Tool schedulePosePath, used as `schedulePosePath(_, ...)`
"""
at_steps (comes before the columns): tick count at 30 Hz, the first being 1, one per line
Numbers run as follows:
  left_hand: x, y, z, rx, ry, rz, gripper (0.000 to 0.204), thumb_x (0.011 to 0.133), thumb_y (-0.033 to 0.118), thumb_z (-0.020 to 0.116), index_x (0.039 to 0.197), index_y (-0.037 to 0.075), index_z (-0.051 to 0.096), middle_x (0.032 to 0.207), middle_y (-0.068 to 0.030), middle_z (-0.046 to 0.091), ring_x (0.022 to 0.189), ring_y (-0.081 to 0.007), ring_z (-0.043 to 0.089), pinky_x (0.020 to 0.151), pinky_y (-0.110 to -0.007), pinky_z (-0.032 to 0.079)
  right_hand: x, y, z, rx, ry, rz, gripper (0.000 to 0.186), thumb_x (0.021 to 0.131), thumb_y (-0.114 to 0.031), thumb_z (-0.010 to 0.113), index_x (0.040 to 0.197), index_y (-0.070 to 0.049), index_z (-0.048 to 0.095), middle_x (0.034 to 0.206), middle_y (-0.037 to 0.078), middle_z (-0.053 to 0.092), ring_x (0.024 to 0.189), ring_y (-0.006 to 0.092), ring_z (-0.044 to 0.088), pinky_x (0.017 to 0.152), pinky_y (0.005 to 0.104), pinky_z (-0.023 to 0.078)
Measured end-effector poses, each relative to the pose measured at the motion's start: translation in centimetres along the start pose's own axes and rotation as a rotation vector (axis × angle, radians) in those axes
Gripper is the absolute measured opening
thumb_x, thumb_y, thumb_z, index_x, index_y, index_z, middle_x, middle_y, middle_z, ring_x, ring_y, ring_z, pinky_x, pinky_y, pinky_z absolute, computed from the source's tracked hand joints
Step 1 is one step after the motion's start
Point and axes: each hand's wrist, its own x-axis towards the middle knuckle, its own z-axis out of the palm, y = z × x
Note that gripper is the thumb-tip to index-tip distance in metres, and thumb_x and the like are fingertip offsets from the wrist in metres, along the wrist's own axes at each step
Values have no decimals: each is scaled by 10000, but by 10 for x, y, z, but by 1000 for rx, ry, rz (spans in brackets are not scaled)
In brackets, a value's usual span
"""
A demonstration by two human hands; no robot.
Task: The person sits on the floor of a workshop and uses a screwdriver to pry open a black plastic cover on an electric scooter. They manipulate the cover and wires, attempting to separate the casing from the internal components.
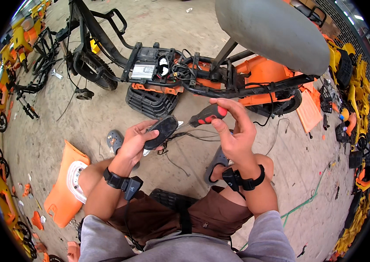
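Observation:
My left hand [133, 140] is closed around a black, oval, flat-faced plastic part [164, 131], thumb on its face. Thin dark wires [193, 136] trail from below it. In my right hand [238, 130] is a screwdriver [209, 115] with a red and black handle, held between fingers and thumb. Its shaft points left toward the edge of the black part; whether the tip touches it I cannot tell. Just beyond both hands stands a partly stripped electric scooter [150, 65] with a black frame, exposed wiring and a large grey seat [276, 32].
An orange panel [65, 187] with a white ring-shaped piece [76, 181] lies by my left leg. A black ribbed plastic tray [152, 102] rests under the scooter. A wrench [57, 74] is on the floor at far left. Yellow and orange scooter parts line both sides; a green cord [309, 200] lies right.

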Motion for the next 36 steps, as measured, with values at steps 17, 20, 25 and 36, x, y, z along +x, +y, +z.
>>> schedulePosePath(17,4,-6,1,56,50,215,404,920,0,610,1306,-77,520,1113,-136,674,883,-173,681,671,-302,620,-9,6,14,-8,209,3,348,835,-76,756,1155,5,647,1137,83,691,939,189,569,901,324,461)
schedulePosePath(20,4,0,4,-4,33,219,401,936,44,619,1309,-63,521,1115,-123,671,880,-164,676,675,-304,615,-10,7,14,1,205,-47,376,858,-58,732,1206,13,607,1180,99,672,936,182,558,906,318,458)
schedulePosePath(25,5,1,2,-63,16,182,484,1044,358,450,1309,-36,541,1116,-117,672,901,-153,662,631,-294,573,-18,9,14,10,180,-74,412,858,-29,726,1238,20,572,1216,141,653,987,201,565,934,328,455)
schedulePosePath(36,6,3,-6,-167,-4,124,653,1054,512,264,1377,-8,491,1265,-98,632,1035,-181,645,685,-324,557,-22,5,10,13,213,-72,425,906,-52,682,1287,41,519,1249,210,596,1094,221,569,911,321,492)
